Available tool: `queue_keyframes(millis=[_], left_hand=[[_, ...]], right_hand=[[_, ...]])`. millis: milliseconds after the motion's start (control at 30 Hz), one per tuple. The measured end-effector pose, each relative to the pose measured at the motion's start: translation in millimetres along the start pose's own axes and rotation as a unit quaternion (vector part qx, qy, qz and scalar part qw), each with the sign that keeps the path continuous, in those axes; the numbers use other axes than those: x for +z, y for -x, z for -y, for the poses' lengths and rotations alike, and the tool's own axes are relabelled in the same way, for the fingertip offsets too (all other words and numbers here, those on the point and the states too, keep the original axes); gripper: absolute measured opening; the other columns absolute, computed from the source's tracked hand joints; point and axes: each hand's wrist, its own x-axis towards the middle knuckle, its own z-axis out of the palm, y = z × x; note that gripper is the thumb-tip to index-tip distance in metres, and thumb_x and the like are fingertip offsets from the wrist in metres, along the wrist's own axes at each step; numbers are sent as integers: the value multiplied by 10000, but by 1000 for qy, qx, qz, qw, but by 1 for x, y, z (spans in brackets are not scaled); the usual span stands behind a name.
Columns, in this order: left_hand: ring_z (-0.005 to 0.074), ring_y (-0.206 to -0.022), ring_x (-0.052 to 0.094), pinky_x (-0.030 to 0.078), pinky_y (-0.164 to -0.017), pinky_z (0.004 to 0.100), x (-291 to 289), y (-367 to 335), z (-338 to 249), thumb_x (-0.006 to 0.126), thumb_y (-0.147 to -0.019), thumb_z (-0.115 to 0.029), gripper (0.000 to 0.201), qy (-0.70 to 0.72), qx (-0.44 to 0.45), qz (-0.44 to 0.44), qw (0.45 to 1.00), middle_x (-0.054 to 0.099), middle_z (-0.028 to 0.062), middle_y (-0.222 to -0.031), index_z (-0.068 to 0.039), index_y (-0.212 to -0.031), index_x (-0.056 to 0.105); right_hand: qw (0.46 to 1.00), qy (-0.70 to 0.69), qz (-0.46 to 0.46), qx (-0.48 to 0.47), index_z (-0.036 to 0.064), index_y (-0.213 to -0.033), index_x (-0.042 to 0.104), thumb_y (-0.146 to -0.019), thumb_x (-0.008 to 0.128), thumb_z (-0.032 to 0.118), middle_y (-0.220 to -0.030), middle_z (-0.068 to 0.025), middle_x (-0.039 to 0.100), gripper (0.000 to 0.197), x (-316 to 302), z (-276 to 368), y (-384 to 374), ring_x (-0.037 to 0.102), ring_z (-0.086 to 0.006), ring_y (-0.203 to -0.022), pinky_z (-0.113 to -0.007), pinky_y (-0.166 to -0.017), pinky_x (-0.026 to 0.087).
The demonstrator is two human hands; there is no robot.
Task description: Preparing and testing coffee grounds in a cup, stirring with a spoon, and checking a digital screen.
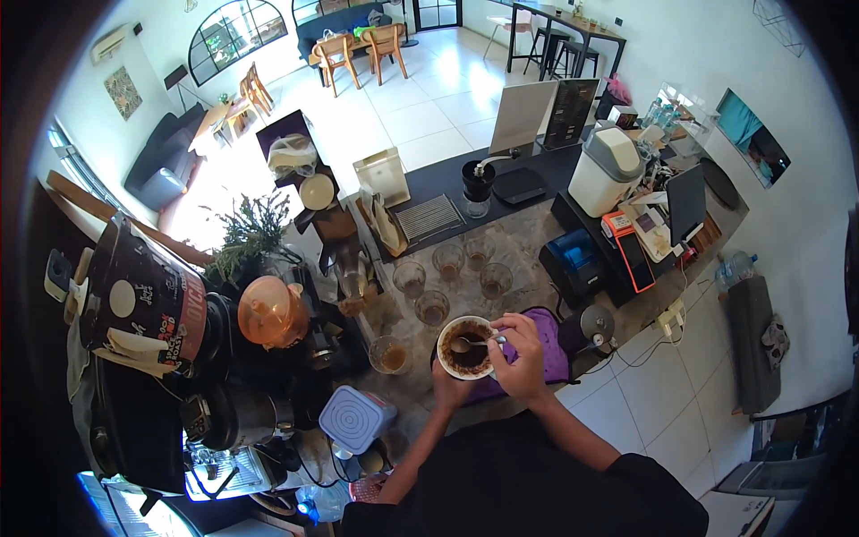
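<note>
A white cup (441, 347) with dark coffee and brown grounds smeared round its inner wall is held over the near edge of the counter. My left hand (451, 388) is wrapped round the cup's lower near side. In my right hand (521, 360), a metal spoon (462, 345) is pinched at its handle, its bowl inside the cup. Beneath both hands lies a purple cloth (553, 345). Left of the cup stands a glass of light brown liquid (392, 356). Several other glasses cluster beyond it, among them one with dark residue (431, 309).
A hand grinder (479, 183) stands by a black scale (519, 185) at the far side. To the right are a blue-topped black box (573, 261) and an orange card terminal (631, 255). Grinders with an orange hopper (271, 311) and a lidded container (356, 419) crowd the left.
</note>
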Motion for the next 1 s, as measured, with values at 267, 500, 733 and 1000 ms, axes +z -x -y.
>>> queue_keyframes(millis=[267, 500, 733, 1000], left_hand=[[359, -1126, 691, 522, -983, 447, 1, -2, 9, 913, -704, -230, 639, -17, -18, 24, 999, 720, 184, -1199, 5, -1242, 661], [357, -1112, 698, 524, -975, 455, 0, -1, -10, 909, -704, -232, 607, 18, 19, -8, 1000, 729, 174, -1174, -1, -1215, 678], [374, -1124, 686, 521, -978, 471, -1, -3, -11, 925, -683, -249, 624, 4, 58, -22, 998, 716, 184, -1175, -10, -1204, 680], [362, -1131, 675, 501, -996, 466, -2, -10, -13, 919, -681, -274, 595, 7, 49, -3, 999, 714, 164, -1183, -32, -1180, 701]], right_hand=[[997, 19, 70, 25, -16, -894, 655, -845, 697, 55, -987, -156, 658, 95, -13, -6, -2, 604, -354, -1017, -438, -906, 476], [991, -16, 117, 60, -39, -887, 634, -963, 629, 121, -840, -188, 642, 177, -17, -4, 3, 627, -362, -827, -444, -756, 477], [991, 33, 92, 89, -48, -894, 650, -1017, 592, 141, -758, -202, 643, 234, -17, -7, 0, 654, -357, -699, -421, -637, 470], [993, 9, 70, 97, -18, -842, 610, -1011, 599, 156, -769, -228, 609, 243, -5, -9, -6, 607, -445, -730, -479, -629, 443]])
